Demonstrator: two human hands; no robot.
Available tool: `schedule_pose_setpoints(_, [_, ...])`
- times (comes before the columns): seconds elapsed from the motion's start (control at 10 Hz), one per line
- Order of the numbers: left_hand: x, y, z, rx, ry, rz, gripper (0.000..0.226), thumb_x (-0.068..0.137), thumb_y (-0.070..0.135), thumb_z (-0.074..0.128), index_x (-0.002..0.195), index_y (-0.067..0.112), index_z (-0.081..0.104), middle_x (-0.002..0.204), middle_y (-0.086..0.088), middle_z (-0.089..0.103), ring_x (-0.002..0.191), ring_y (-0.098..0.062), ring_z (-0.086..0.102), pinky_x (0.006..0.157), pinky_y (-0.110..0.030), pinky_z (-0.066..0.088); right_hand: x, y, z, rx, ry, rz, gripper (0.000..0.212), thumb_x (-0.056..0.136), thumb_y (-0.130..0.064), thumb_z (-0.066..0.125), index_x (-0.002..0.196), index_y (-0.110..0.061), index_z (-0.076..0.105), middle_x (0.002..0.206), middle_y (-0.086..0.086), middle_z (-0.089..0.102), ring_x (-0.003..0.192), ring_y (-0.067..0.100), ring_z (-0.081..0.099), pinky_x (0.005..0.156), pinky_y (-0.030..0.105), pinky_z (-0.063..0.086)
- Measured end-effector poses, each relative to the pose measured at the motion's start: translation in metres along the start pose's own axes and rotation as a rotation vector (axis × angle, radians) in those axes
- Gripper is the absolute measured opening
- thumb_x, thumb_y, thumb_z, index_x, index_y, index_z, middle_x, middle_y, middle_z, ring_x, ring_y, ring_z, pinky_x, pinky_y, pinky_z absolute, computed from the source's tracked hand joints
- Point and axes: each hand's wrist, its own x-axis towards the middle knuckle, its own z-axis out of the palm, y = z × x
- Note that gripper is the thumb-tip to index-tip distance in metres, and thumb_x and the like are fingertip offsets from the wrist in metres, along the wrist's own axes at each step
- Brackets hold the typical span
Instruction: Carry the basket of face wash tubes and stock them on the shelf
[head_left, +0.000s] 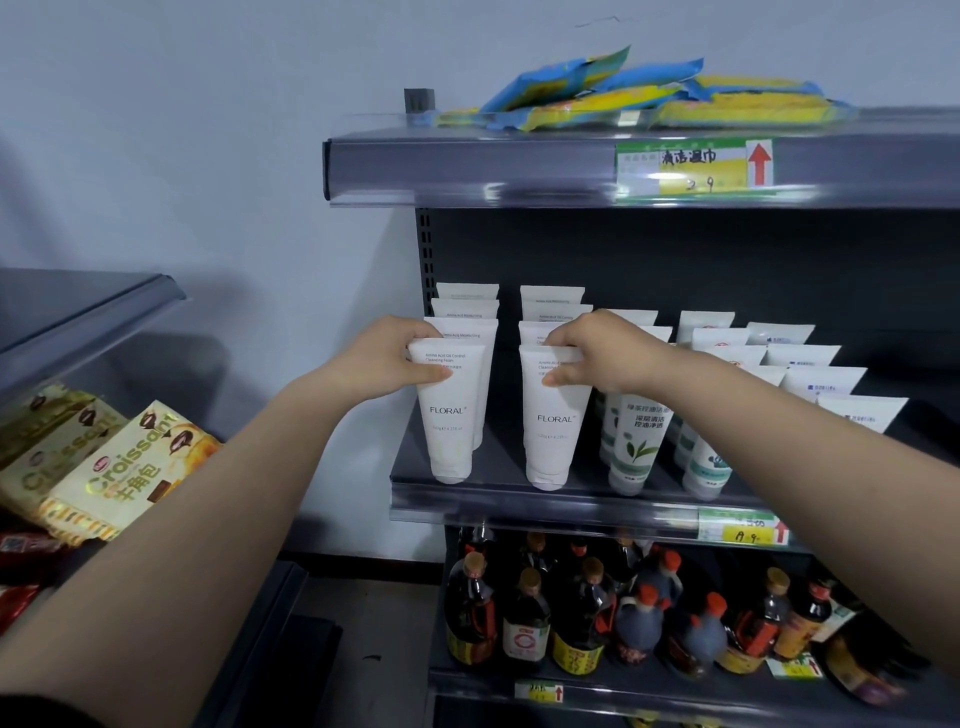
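Two rows of white FLORAL face wash tubes stand cap-down on the dark middle shelf (519, 496). My left hand (387, 358) pinches the top of the front tube of the left row (451, 415). My right hand (597, 353) pinches the top of the front tube of the right row (556, 421). Both tubes stand upright at the shelf's front edge, with several more tubes lined up behind them. The basket is not in view.
Green-tea tubes (636, 436) and other white tubes fill the shelf to the right. Blue and yellow packets (649, 93) lie on the top shelf. Dark sauce bottles (587, 618) crowd the shelf below. Croissant bags (119, 467) lie on a lower unit at the left.
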Motion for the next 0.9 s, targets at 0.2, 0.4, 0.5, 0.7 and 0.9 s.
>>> schedule_pose_setpoints(0.2, [0.004,0.008,0.002,0.094,0.058,0.045,0.021,0.078,0.016,0.072,0.098,0.014,0.064,0.092,0.002,0.063,0.082,-0.008,0.056,0.069,-0.003,0.038,-0.001,0.0,0.0,-0.061,-0.015,-0.007,0.049,0.086,-0.037,0.062,0.124,-0.007,0.055,0.122,0.01,0.061,0.113,0.027,0.053,0.096,0.038,0.042])
schedule_pose_setpoints(0.4, [0.003,0.013,0.008,0.326,-0.018,0.047,0.025,0.082,0.03,0.068,0.103,0.017,0.062,0.102,0.001,0.064,0.094,-0.019,0.058,0.084,-0.034,0.047,-0.004,0.001,0.004,-0.064,-0.022,-0.004,0.055,0.083,-0.039,0.065,0.128,-0.01,0.051,0.124,0.009,0.058,0.114,0.027,0.052,0.096,0.04,0.043])
schedule_pose_setpoints(0.5, [0.001,0.014,0.01,0.397,-0.021,0.038,0.029,0.083,0.033,0.065,0.107,0.018,0.059,0.107,0.002,0.061,0.097,-0.02,0.057,0.082,-0.032,0.045,-0.006,-0.001,0.004,-0.045,-0.014,0.001,0.054,0.083,-0.038,0.065,0.128,-0.011,0.05,0.121,0.009,0.059,0.109,0.024,0.053,0.094,0.037,0.044])
schedule_pose_setpoints(0.7, [0.0,0.016,0.013,0.425,-0.001,0.017,0.038,0.083,0.036,0.065,0.116,0.02,0.056,0.115,0.003,0.06,0.104,-0.019,0.056,0.083,-0.03,0.044,-0.01,-0.004,0.003,-0.041,-0.02,0.004,0.053,0.082,-0.038,0.067,0.126,-0.013,0.051,0.112,0.005,0.059,0.105,0.023,0.053,0.088,0.033,0.045])
schedule_pose_setpoints(0.9, [-0.004,0.032,0.017,0.506,0.228,0.151,0.037,0.086,0.031,0.061,0.12,0.016,0.056,0.118,0.001,0.062,0.109,-0.022,0.053,0.089,-0.032,0.037,-0.018,0.001,-0.005,0.023,0.199,-0.036,0.045,0.085,-0.033,0.063,0.124,-0.014,0.052,0.126,0.001,0.056,0.113,0.02,0.053,0.092,0.033,0.045])
